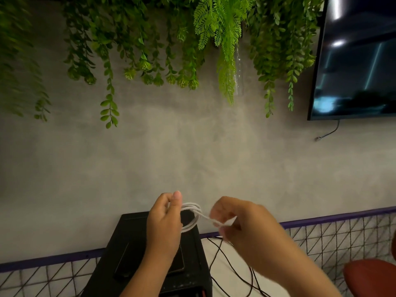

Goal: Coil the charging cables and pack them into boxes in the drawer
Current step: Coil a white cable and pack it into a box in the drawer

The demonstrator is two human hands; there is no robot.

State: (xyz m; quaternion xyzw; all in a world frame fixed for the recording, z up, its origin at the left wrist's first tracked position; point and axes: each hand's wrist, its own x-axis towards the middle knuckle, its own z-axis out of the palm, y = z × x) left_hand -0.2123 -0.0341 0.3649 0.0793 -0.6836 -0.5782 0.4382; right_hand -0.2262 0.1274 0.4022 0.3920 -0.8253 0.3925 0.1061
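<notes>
I am clasping the coiled white charging cable (pixel 192 211) in my left grip (pixel 164 220), raised above the black cabinet (pixel 130 245), while my right grip (pixel 234 219) is pinching its loose tail, which I should be winding snugly round the loops, keeping them flat

Between left hand (pixel 165 221) and right hand (pixel 242 224): cable coil (pixel 192 217), above cabinet (pixel 132 243); loose cables (pixel 231 261) right of cabinet.

Both hands are raised in front of me, close together. My left hand (pixel 165 221) stands thumb-up, fingers curled round the white cable (pixel 192 207). My right hand (pixel 235 219), slightly blurred, pinches its loose end, forearm angling in from lower right.
</notes>
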